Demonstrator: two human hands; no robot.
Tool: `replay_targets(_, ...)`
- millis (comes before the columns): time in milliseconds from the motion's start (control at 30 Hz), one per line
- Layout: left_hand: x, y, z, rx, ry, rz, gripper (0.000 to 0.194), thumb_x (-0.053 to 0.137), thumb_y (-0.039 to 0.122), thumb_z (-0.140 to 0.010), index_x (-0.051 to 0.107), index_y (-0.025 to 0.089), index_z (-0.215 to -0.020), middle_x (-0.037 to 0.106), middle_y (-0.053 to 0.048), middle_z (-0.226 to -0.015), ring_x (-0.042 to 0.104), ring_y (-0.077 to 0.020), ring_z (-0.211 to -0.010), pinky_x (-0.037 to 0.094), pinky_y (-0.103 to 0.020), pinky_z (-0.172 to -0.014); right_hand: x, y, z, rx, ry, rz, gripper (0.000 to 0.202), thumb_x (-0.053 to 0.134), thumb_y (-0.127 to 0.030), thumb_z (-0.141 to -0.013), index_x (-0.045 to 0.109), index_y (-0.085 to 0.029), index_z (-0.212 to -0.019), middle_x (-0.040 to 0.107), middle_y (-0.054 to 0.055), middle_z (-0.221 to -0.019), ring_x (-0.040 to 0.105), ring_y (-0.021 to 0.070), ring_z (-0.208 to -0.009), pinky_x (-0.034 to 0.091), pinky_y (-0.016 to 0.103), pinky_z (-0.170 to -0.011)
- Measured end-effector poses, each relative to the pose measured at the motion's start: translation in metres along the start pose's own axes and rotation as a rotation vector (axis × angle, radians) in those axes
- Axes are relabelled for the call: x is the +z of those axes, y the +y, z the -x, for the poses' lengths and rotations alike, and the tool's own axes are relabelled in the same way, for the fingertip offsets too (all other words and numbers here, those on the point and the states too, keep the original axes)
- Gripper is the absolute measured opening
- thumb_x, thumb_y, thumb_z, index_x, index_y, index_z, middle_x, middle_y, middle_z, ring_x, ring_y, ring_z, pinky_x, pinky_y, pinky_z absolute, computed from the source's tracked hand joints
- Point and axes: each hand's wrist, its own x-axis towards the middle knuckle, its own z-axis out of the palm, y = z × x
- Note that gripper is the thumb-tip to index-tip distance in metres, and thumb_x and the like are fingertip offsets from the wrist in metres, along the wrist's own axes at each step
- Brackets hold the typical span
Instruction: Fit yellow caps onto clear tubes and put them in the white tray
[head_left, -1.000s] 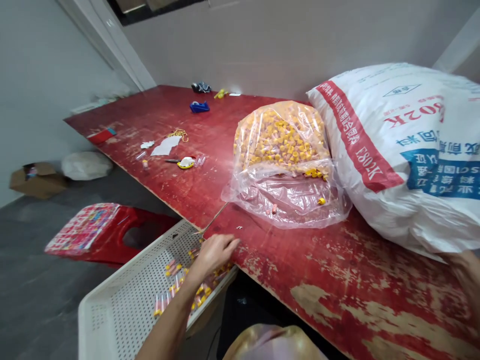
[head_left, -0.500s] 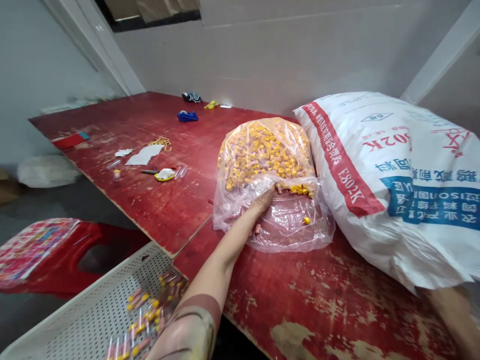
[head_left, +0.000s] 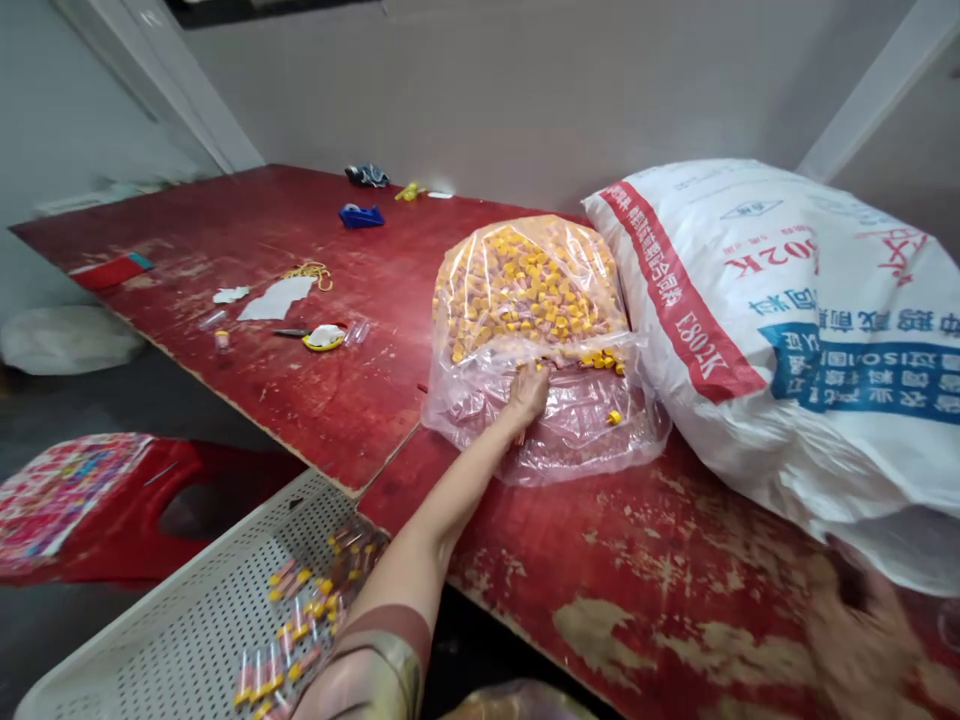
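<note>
Shifted from crate (head_left: pixel 172 620) to bag (head_left: pixel 592 452), the left hand (head_left: pixel 529 392) reaches forward, fingers bent — its grip I cannot tell.

Apparently a workshop, with worn red worktable (head_left: pixel 645 550) and bulk sack (head_left: pixel 810 350).

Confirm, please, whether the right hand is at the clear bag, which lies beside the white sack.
Not quite: the head view shows the left hand at the clear bag, not the right hand; the bag does lie beside the white sack.
</note>
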Motion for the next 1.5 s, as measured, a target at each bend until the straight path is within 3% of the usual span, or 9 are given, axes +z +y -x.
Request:
replay_targets(100,-0.004,-0.004,0.004,0.008,-0.021,-0.038,0.026,0.045,0.016,-0.087,0.062,0.016,-0.107,0.053,-0.018,-0.118,0.054,-0.0280,-0.107,0.042,-0.036,-0.086,0.026,-0.047,0.027,0.084,-0.258,-0.216,0.058,0.057,-0.059,-0.077,0.059,-0.018,-0.117,0.065,0.011,-0.102,0.062,0.0285,-0.093,0.048,0.046,-0.087)
replay_targets(233,-0.010,-0.008,0.006,0.072,-0.061,-0.034,0.020,0.049,0.015,-0.085,0.064,0.010,-0.097,0.056,-0.019,-0.111,0.054,-0.0289,-0.106,0.042,-0.036,-0.087,0.062,-0.075,0.042,-0.067,-0.542,-0.389,0.051,0.058,-0.049,-0.081,0.057,-0.015,-0.119,0.063,0.009,-0.106,0.060,0.0204,-0.091,0.049,0.035,-0.082)
replay_targets(400,-0.019,0.001,0.041,0.228,-0.138,0.070,0.012,0.055,0.020,-0.084,0.062,0.013,-0.092,0.063,-0.009,-0.096,0.058,-0.0184,-0.090,0.044,-0.028,-0.080,0.077,-0.082,0.041,-0.342,-0.626,-0.294,0.039,0.055,-0.041,-0.087,0.059,-0.019,-0.119,0.059,0.005,-0.089,0.052,0.0192,-0.084,0.043,0.034,-0.079)
replay_targets(533,-0.019,0.025,0.096,0.358,-0.344,0.633,0.020,0.062,0.032,-0.081,0.059,0.014,-0.090,0.059,-0.001,-0.075,0.054,-0.0105,-0.064,0.042,-0.022,-0.060,0.075,-0.083,0.038,-0.449,-0.614,-0.261,0.033,0.055,-0.040,-0.087,0.064,-0.020,-0.112,0.055,0.005,-0.087,0.049,0.0196,-0.084,0.041,0.034,-0.077)
replay_targets(867,-0.003,0.060,0.173,0.019,-0.519,1.362,0.036,0.073,0.040,-0.069,0.056,0.015,-0.088,0.058,0.003,-0.071,0.054,-0.0074,-0.055,0.044,-0.022,-0.056,0.063,-0.077,0.049,0.233,-0.412,-0.916,0.033,0.073,-0.040,-0.071,0.057,-0.021,-0.091,0.059,0.000,-0.085,0.060,0.0156,-0.075,0.050,0.032,-0.075)
replay_targets(1033,0.005,0.074,0.189,-0.035,-0.476,1.393,0.032,0.077,0.036,-0.065,0.060,0.012,-0.077,0.059,0.002,-0.066,0.053,-0.0069,-0.056,0.042,-0.020,-0.056,0.065,-0.095,0.066,0.351,-0.424,-1.077,0.040,0.081,-0.032,-0.062,0.055,-0.021,-0.090,0.064,0.002,-0.090,0.065,0.0210,-0.086,0.051,0.038,-0.083)
replay_targets(1200,0.014,0.078,0.200,-0.107,-0.475,1.493,0.039,0.079,0.037,-0.063,0.055,0.014,-0.083,0.063,0.001,-0.066,0.060,-0.0108,-0.055,0.048,-0.023,-0.056,0.068,-0.091,0.075,0.435,-0.443,-1.041,0.041,0.085,-0.032,-0.054,0.058,-0.021,-0.083,0.063,-0.001,-0.079,0.059,0.0123,-0.069,0.050,0.024,-0.065)
replay_targets(1400,0.018,0.078,0.211,-0.177,-0.543,1.511,0.045,0.082,0.037,-0.056,0.049,0.016,-0.078,0.061,0.004,-0.067,0.058,-0.0100,-0.049,0.049,-0.023,-0.048,0.048,-0.068,0.061,0.465,-0.957,-0.774,0.040,0.080,-0.040,-0.063,0.058,-0.018,-0.086,0.059,-0.002,-0.065,0.051,0.0104,-0.051,0.041,0.021,-0.047)
replay_targets(1500,0.024,0.079,0.217,-0.168,-0.537,1.532,0.043,0.082,0.038,-0.057,0.052,0.015,-0.078,0.061,0.002,-0.074,0.059,-0.0102,-0.051,0.051,-0.024,-0.048,0.045,-0.066,0.067,0.361,-1.040,-0.701,0.037,0.070,-0.047,-0.076,0.055,-0.018,-0.092,0.052,-0.004,-0.056,0.043,0.0080,-0.042,0.033,0.019,-0.041)
